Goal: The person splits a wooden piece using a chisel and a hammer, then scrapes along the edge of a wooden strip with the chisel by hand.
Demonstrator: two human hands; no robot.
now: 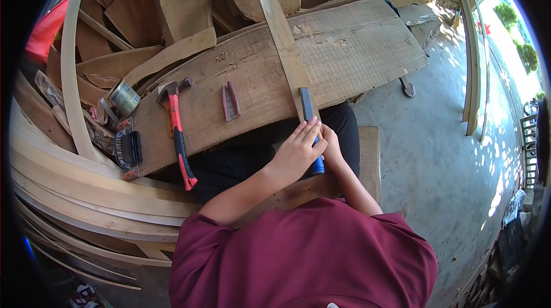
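A chisel [306,105] with a flat metal blade and a blue handle lies along a long thin wooden strip [281,32], blade pointing away from me. My left hand [295,152] rests over the chisel where blade meets handle, its fingers closed across it. From the other side my right hand [331,146] is closed about the handle and the near part of the strip; its fingers are partly hidden. The handle's blue end sticks out below both hands. The strip crosses a thick wooden plank [356,44] in front of my lap.
On the plank lie a red-and-black claw hammer [178,130], two reddish-brown strips [231,101] and a black-handled brush [128,146]. A tin can [124,99] stands at the left. Curved wooden boards [86,193] are stacked left; more wood leans behind. Concrete floor [425,153] spreads to the right.
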